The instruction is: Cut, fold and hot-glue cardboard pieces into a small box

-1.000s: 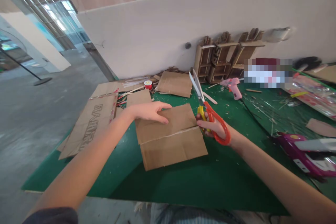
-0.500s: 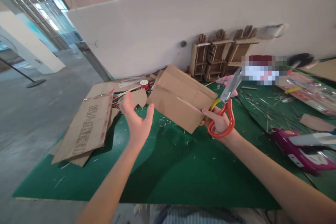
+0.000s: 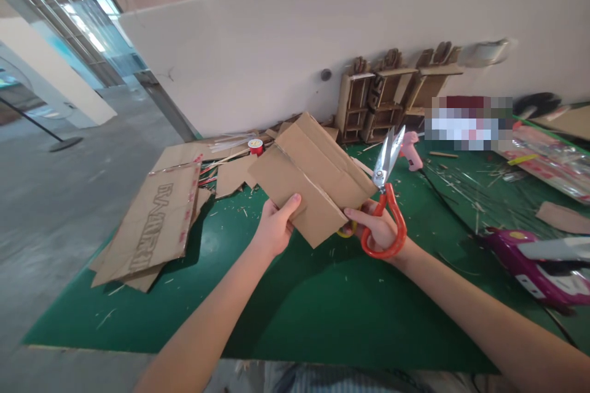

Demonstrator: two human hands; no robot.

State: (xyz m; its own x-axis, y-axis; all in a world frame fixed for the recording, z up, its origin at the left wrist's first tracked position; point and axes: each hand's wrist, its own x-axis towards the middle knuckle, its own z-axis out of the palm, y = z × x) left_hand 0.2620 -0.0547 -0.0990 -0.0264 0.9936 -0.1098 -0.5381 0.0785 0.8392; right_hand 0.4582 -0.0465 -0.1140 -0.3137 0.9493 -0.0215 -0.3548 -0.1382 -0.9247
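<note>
On my head feed the folded piece of cardboard (image 3: 313, 181) is held up, tilted, over the green tabletop (image 3: 295, 325), my left hand (image 3: 278, 223) pinching its near left edge with the thumb on top. My right hand (image 3: 380, 227) grips its right corner and also carries the scissors (image 3: 381, 179), blades slightly parted and pointing up and away. Farther out I see the pink glue gun (image 3: 412, 150) just beyond the blades, a printed cardboard sheet (image 3: 161, 221) off to the left, and a red spool (image 3: 255, 147) behind.
</note>
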